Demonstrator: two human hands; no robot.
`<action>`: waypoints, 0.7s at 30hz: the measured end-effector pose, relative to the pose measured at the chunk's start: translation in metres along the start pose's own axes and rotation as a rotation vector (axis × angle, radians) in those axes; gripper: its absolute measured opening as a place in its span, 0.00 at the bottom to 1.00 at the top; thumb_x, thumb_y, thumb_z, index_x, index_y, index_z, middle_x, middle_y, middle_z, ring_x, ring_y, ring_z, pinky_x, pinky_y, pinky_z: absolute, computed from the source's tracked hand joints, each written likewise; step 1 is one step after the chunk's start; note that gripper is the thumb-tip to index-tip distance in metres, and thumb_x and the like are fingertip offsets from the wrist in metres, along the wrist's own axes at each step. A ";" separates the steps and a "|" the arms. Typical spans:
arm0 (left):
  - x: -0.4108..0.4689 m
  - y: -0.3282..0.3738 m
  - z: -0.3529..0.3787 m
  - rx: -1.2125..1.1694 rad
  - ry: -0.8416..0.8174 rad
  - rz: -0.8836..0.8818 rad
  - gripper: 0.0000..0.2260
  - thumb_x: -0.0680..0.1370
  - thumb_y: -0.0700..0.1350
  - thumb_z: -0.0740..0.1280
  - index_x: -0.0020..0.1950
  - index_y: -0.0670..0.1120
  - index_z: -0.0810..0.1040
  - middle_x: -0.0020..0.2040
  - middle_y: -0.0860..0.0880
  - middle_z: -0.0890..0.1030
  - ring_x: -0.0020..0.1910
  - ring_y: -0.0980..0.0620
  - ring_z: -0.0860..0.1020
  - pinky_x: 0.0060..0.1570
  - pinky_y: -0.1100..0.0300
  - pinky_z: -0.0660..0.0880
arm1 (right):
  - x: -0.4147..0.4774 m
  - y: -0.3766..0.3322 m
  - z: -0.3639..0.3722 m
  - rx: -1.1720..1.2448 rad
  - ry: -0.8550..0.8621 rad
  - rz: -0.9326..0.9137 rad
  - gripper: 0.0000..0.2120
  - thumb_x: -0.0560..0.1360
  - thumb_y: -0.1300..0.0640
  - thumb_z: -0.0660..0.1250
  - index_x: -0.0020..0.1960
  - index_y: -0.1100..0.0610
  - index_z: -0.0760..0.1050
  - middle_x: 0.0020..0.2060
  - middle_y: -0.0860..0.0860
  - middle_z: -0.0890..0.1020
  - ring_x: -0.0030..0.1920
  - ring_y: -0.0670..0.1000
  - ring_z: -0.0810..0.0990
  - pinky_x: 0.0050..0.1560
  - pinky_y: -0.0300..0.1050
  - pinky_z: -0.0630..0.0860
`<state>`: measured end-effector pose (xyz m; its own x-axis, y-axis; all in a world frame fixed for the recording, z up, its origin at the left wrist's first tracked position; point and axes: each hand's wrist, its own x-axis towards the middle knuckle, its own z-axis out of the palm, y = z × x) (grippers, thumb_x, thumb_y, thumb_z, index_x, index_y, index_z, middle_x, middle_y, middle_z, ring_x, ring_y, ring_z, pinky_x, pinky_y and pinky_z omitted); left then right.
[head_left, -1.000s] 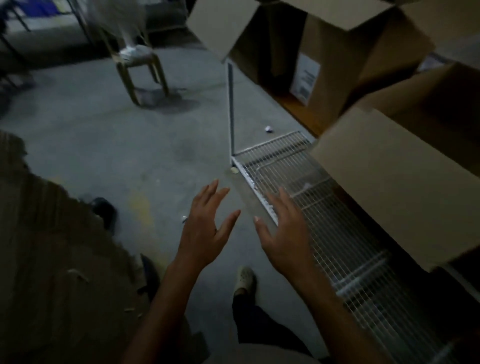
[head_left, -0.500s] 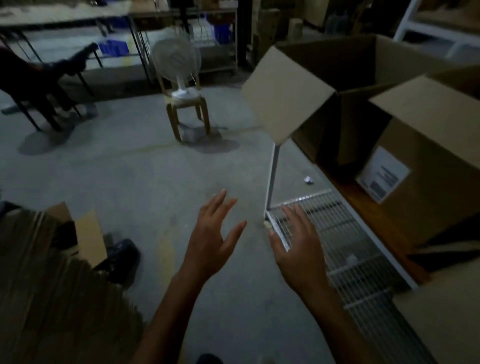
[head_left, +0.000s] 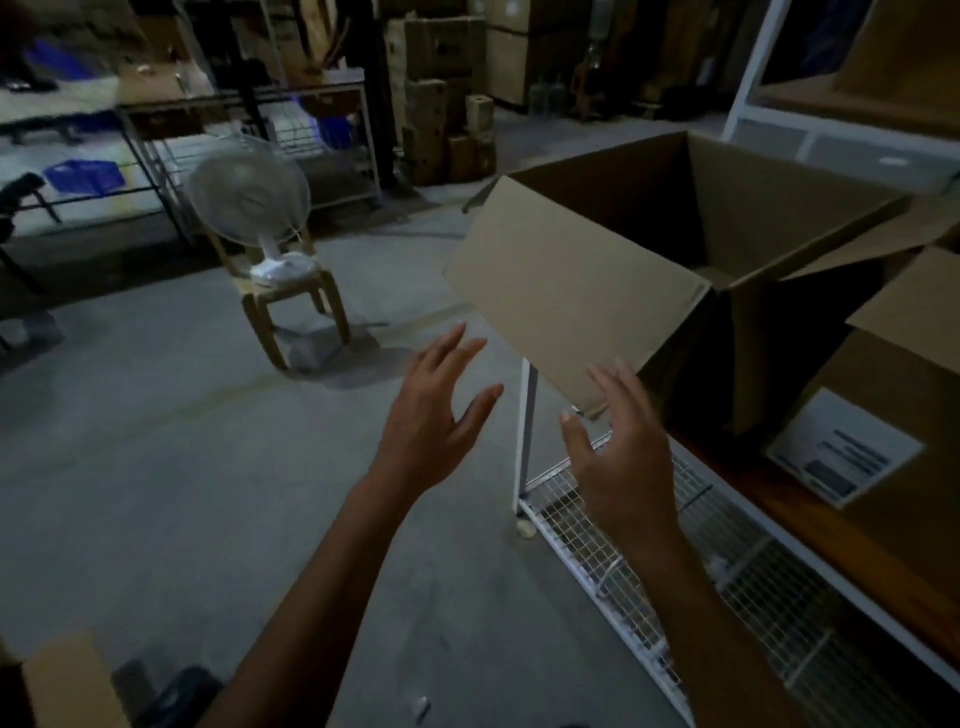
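- The large open brown cardboard box (head_left: 737, 218) stands on the wooden shelf board (head_left: 831, 535), top open, and one wide brown flap (head_left: 566, 291) folds outward and down over its near side.
- The left hand (head_left: 431, 421) is raised in front of the box, just beside the flap's lower edge. Its fingers are straight and spread, it holds nothing, and it is clear of the cardboard.
- The right hand (head_left: 623, 457) is also spread and holds nothing. Its fingertips lie at the flap's lowest corner, but whether they touch it cannot be told.
- Below the box, a white wire-mesh rack shelf (head_left: 613, 566) runs along the floor, with a white metal upright post (head_left: 525, 431) rising at its corner to the flap's lower edge.
- Beside the box on the same board stands a second brown cardboard carton (head_left: 893, 374) bearing a white printed label (head_left: 844, 447).
- Well apart from the box, across the grey concrete floor (head_left: 156, 467), a white round desk fan (head_left: 249, 208) sits on a small wooden stool (head_left: 291, 306).
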<state>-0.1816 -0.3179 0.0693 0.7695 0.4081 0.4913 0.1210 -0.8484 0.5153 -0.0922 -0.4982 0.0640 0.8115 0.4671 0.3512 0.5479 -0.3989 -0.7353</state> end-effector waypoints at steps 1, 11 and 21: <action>0.015 -0.010 -0.001 -0.001 -0.012 0.024 0.24 0.80 0.55 0.64 0.73 0.46 0.70 0.76 0.46 0.66 0.74 0.48 0.64 0.67 0.56 0.64 | 0.012 -0.004 0.005 0.003 0.031 0.009 0.28 0.76 0.44 0.62 0.75 0.51 0.66 0.78 0.51 0.62 0.76 0.51 0.62 0.68 0.47 0.64; 0.189 -0.051 0.042 -0.099 -0.049 0.257 0.24 0.80 0.58 0.57 0.70 0.47 0.73 0.72 0.46 0.71 0.74 0.48 0.64 0.67 0.54 0.64 | 0.156 0.007 0.013 -0.153 0.294 0.038 0.26 0.77 0.46 0.62 0.73 0.54 0.70 0.76 0.54 0.64 0.75 0.53 0.63 0.72 0.51 0.61; 0.390 -0.072 0.099 -0.005 -0.104 0.392 0.16 0.80 0.51 0.63 0.65 0.47 0.77 0.70 0.45 0.73 0.75 0.44 0.62 0.68 0.47 0.67 | 0.275 0.076 -0.016 -0.502 0.590 0.385 0.19 0.76 0.45 0.65 0.62 0.54 0.79 0.76 0.58 0.65 0.74 0.61 0.65 0.68 0.65 0.67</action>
<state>0.1718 -0.1312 0.1537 0.8162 0.0172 0.5775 -0.1971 -0.9313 0.3063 0.1753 -0.4128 0.1142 0.8558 -0.2022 0.4761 0.1259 -0.8113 -0.5709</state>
